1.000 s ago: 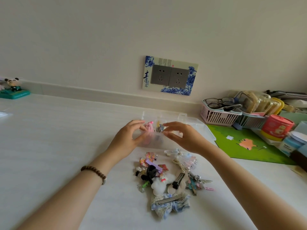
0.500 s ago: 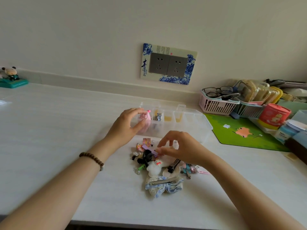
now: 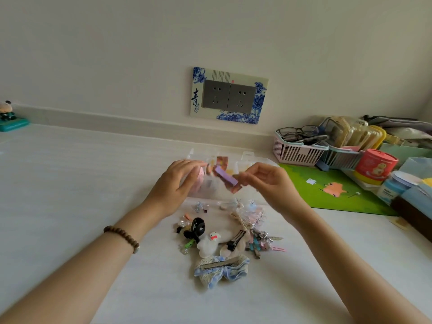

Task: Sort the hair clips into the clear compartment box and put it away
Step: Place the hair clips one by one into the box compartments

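Pinching flat purple rectangular clip (image 3: 225, 179) with right hand (image 3: 272, 183), centre frame; resting left hand (image 3: 175, 183) against clear plastic box (image 3: 247, 158), grip unclear.

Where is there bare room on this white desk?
Bare: the white desk between the teal panda figurine and the left forearm; also the strip in front of the green mat, right of the pile of hair clips. Crowded: the centre pile and the right edge by the pink slotted basket.

A plain cream wall (image 3: 117, 54) with a double socket (image 3: 228, 97) backs the white table (image 3: 58, 183).
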`<action>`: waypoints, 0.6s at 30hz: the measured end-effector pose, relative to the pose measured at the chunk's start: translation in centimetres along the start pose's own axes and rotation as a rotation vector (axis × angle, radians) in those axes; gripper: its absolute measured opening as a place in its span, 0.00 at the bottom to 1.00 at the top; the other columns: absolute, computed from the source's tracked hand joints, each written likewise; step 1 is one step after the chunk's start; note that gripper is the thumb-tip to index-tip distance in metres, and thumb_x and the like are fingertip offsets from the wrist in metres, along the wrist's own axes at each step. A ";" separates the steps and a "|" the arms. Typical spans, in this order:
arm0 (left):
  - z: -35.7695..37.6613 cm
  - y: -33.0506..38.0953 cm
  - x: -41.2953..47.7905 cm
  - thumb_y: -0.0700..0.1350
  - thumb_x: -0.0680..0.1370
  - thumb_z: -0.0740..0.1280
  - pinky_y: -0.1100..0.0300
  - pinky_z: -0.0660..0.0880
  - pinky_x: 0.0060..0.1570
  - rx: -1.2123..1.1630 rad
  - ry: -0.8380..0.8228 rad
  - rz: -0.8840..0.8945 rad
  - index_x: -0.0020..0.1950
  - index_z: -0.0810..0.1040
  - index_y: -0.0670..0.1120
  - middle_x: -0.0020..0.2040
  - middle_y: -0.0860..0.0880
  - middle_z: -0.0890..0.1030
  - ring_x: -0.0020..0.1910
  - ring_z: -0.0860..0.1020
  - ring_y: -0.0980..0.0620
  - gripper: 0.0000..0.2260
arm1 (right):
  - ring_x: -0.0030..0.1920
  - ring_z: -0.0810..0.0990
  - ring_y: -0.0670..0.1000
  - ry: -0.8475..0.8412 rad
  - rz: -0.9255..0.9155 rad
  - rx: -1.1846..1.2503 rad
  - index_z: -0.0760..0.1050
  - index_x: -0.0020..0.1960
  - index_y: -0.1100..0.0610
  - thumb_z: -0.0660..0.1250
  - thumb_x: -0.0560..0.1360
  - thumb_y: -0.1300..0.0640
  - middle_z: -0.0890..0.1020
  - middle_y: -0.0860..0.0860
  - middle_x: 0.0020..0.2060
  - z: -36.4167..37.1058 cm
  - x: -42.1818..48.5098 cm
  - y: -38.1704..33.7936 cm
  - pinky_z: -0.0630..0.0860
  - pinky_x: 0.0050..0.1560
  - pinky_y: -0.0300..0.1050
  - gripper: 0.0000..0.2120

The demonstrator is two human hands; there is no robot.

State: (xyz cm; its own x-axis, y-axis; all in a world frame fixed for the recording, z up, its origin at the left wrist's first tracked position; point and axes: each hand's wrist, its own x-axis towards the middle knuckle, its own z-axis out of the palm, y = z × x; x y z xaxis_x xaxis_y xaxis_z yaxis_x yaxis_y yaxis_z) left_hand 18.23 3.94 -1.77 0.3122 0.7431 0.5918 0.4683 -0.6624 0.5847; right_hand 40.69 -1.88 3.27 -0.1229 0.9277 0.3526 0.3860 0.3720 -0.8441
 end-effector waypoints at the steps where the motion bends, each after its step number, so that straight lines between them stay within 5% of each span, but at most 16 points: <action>1: 0.1 0.0 0.0 0.62 0.76 0.49 0.72 0.59 0.62 -0.001 0.000 -0.010 0.63 0.73 0.54 0.62 0.57 0.75 0.64 0.67 0.62 0.23 | 0.33 0.79 0.38 0.058 -0.004 -0.017 0.78 0.38 0.57 0.69 0.72 0.56 0.84 0.49 0.36 -0.4 0.4 -0.1 0.72 0.36 0.29 0.06; 6: 0.6 0.0 0.0 0.64 0.76 0.47 0.68 0.58 0.66 0.040 -0.046 0.014 0.64 0.72 0.54 0.64 0.56 0.73 0.66 0.64 0.63 0.26 | 0.32 0.79 0.35 0.246 0.060 -0.092 0.77 0.36 0.55 0.69 0.73 0.58 0.83 0.47 0.34 -0.6 3.0 1.0 0.73 0.37 0.29 0.07; 11: 0.9 -0.3 0.2 0.64 0.76 0.47 0.62 0.57 0.68 0.070 -0.064 0.021 0.64 0.74 0.52 0.64 0.56 0.73 0.68 0.62 0.63 0.28 | 0.40 0.81 0.44 0.199 0.048 -0.304 0.80 0.41 0.56 0.68 0.73 0.54 0.84 0.48 0.38 0.5 3.7 2.0 0.70 0.36 0.26 0.06; 15: 1.0 -0.4 0.2 0.65 0.75 0.47 0.60 0.58 0.69 0.067 -0.063 0.007 0.63 0.74 0.52 0.65 0.56 0.73 0.68 0.62 0.63 0.28 | 0.46 0.77 0.44 0.181 -0.017 -0.490 0.80 0.43 0.53 0.67 0.74 0.49 0.81 0.45 0.41 0.9 3.5 2.4 0.72 0.44 0.40 0.08; 18: 1.1 -0.5 0.2 0.65 0.75 0.47 0.62 0.57 0.69 0.071 -0.065 0.004 0.63 0.74 0.52 0.64 0.56 0.73 0.68 0.61 0.63 0.28 | 0.47 0.78 0.44 0.154 -0.061 -0.476 0.80 0.47 0.53 0.63 0.76 0.47 0.83 0.47 0.46 1.0 3.2 2.4 0.72 0.47 0.40 0.12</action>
State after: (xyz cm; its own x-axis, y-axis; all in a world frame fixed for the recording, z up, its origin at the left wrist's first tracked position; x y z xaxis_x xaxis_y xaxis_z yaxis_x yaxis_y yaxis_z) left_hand 18.98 4.53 -2.50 0.3664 0.7464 0.5556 0.5234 -0.6590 0.5401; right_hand 40.35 2.05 1.95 -0.0360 0.8756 0.4816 0.7608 0.3365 -0.5549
